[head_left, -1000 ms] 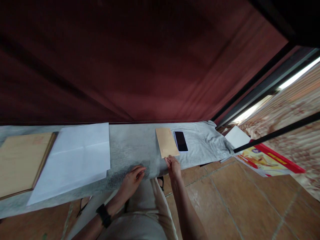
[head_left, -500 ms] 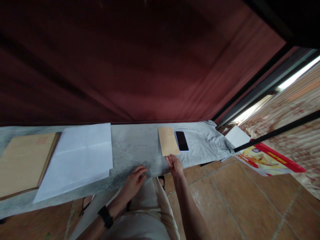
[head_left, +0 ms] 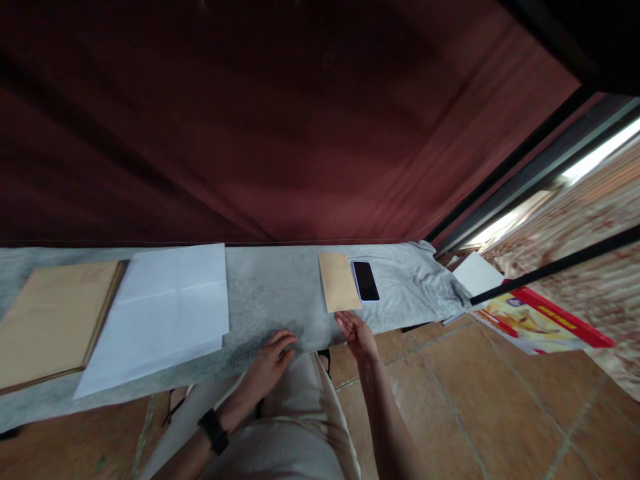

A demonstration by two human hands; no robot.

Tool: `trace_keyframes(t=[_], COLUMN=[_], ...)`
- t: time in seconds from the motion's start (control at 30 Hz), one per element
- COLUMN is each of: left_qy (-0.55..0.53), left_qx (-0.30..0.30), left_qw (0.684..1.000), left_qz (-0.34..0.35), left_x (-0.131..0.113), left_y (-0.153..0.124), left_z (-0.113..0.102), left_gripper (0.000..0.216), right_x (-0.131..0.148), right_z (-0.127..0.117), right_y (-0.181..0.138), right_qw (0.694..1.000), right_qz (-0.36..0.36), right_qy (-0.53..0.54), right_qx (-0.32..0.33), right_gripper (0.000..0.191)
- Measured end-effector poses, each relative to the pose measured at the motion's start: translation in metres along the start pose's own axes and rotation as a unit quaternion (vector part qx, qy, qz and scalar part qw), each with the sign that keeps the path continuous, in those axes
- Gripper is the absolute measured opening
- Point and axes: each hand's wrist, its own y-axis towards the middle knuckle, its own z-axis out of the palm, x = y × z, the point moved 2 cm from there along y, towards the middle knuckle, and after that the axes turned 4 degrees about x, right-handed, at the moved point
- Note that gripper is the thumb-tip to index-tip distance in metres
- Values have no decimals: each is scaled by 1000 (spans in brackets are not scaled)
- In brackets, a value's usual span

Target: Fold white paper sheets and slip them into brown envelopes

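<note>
A small brown envelope (head_left: 339,281) lies on the grey cloth (head_left: 280,293), with a black phone (head_left: 366,281) right beside it. My right hand (head_left: 357,331) hovers just below the envelope's near edge, fingers apart, palm turned up, holding nothing. My left hand (head_left: 273,357) rests flat on the cloth's near edge, fingers spread; a black band sits on that wrist.
A large white sheet (head_left: 163,310) lies left of centre on the cloth, and a brown folder (head_left: 50,320) lies at the far left. A dark red curtain (head_left: 280,133) hangs behind. Colourful printed papers (head_left: 530,320) rest on the tiled floor (head_left: 490,413) at right.
My right hand let go of the brown envelope and drew back a little toward me, opening. The envelope stays on the cloth. My left hand has hardly moved.
</note>
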Motion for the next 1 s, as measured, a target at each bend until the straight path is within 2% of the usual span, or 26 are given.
trace_keyframes(t=[0.17,0.27,0.37,0.5,0.63,0.73,0.83,0.9,1.0], left_qy=[9,39,120,259,357,386,400,405,402], left_qx=[-22,-50,-123,-222,-231,-199,-167,-157,-154], left_qw=[1000,998,985,936,889,875,872,870,872], left_qz=[-6,-12,-31,-86,-171,-215,-227,-233,-232], left_x=[-2,-3,5,28,57,68,66,61,57], left_y=[-4,-8,-16,-38,-64,-77,-78,-76,-75], left_z=[-2,-13,-38,-81,-112,-122,-126,-127,-129], left_gripper=[28,29,33,47,64,67,66,65,64], right_x=[2,-2,-10,-28,-53,-75,-98,-112,-131], right_z=[-2,-4,-2,15,48,83,126,157,198], right_y=[-9,-14,-17,-21,-21,-20,-19,-18,-15], right_qw=[1000,999,998,994,985,977,956,923,895], right_qz=[20,20,-16,-33,-16,-5,-5,-11,-23], right_qy=[-14,-35,-61,-101,-155,-175,-237,-323,-379], right_qx=[7,13,4,21,71,125,170,208,234], right_gripper=[17,24,28,30,35,37,35,32,25])
